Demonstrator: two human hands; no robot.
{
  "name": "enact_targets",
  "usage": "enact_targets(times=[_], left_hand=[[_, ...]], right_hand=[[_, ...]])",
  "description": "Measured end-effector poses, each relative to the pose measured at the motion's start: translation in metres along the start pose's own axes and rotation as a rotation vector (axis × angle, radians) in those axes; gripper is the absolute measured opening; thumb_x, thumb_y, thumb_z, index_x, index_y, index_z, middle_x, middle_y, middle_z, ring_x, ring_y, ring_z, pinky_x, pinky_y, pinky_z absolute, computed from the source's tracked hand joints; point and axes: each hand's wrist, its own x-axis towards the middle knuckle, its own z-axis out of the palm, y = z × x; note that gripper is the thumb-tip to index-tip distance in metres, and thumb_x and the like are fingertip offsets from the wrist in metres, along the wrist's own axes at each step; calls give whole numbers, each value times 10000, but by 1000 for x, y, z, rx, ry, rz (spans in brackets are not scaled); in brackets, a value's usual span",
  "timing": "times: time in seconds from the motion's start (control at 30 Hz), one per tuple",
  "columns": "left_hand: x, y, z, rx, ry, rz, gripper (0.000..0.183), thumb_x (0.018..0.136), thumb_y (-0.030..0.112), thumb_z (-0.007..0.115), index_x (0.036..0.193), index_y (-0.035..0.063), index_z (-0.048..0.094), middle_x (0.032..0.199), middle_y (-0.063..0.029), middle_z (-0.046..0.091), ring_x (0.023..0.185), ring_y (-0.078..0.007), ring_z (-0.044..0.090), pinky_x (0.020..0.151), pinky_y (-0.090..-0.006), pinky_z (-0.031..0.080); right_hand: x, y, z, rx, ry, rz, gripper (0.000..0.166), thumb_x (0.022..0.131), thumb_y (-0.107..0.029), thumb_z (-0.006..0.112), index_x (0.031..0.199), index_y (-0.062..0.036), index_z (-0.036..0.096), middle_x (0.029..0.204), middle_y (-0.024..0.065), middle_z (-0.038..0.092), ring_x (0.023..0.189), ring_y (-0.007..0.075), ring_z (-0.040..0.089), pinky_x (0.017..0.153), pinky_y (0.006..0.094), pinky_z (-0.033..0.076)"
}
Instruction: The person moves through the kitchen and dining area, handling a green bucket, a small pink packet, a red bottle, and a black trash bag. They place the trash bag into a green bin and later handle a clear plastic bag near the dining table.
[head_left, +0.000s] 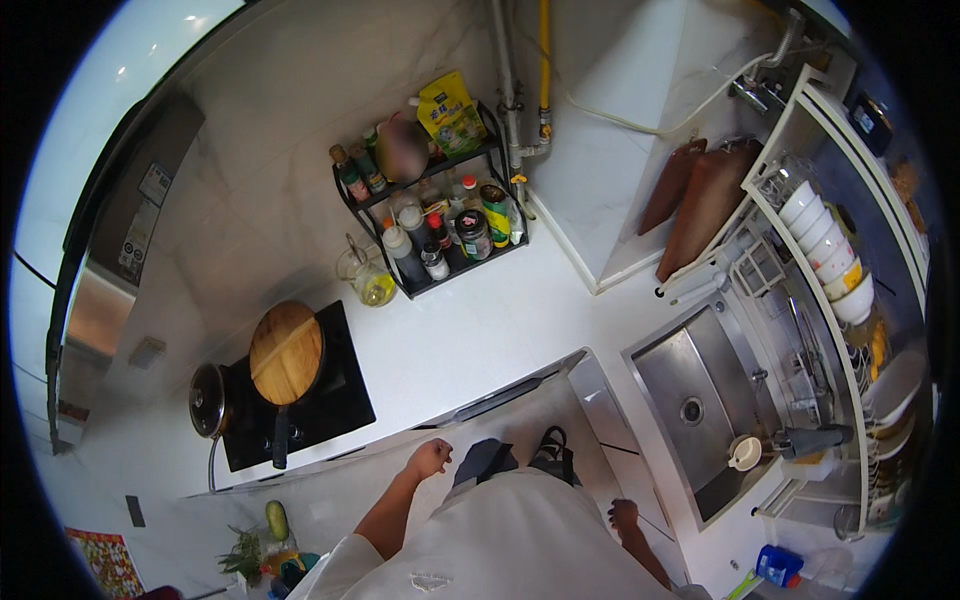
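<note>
My left hand (432, 458) hangs in the air below the front edge of the white countertop (450, 330), its fingers curled and nothing visible in them. My right hand (624, 516) is low at my other side, near the cabinet fronts (619, 442) under the sink; its fingers are bent and partly in shadow. Left of centre, a round wooden lid (286, 352) covers a pan on the black cooktop (349, 375), and the pan's dark handle (280, 439) points toward me. A smaller pot with a glass lid (208, 401) stands at the cooktop's left side.
A black two-tier rack (450, 277) holds several bottles and jars; a glass oil jug (373, 283) stands beside it. The stainless sink (675, 375) is on the right, under a dish rack (847, 322) with stacked bowls. Chopping boards (709, 202) lean on the wall. A green gourd (277, 520) lies lower left.
</note>
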Motion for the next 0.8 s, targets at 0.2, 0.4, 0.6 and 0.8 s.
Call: enact_targets(times=[0.2, 0.4, 0.6, 0.8], left_hand=[[8, 33, -15, -88, 100, 12, 362, 988, 288, 488, 1080, -48, 586, 856, -143, 680, 682, -207, 665, 634, -327, 566], [80, 66, -82, -82, 244, 153, 349, 991, 286, 485, 1058, -34, 608, 841, -142, 679, 666, -198, 657, 616, -328, 560], [165, 111, -180, -7, 585, 316, 293, 963, 214, 531, 1134, -21, 564, 857, -121, 670, 694, -200, 661, 655, -326, 553], [196, 190, -233, 191, 1139, 180, 504, 845, 254, 658, 1238, -18, 499, 1064, -217, 618, 992, -377, 595, 882, -442, 481]], right_hand=[[-6, -113, -30, 31, 88, -169, 258, 927, -200, 532, 1020, 15, 639, 672, 110, 622, 479, 160, 531, 385, 317, 402], [-13, -136, -14, 34, 71, -229, 286, 925, -215, 531, 1053, 24, 621, 687, 117, 632, 463, 165, 542, 385, 311, 402], [-17, -95, -8, -552, -57, -487, 219, 860, -244, 620, 838, -29, 655, 710, 112, 669, 520, 224, 604, 448, 380, 468], [-19, -50, -11, -1172, 187, -728, 254, 738, -286, 733, 749, -37, 678, 715, 161, 676, 705, 334, 667, 672, 447, 540]])
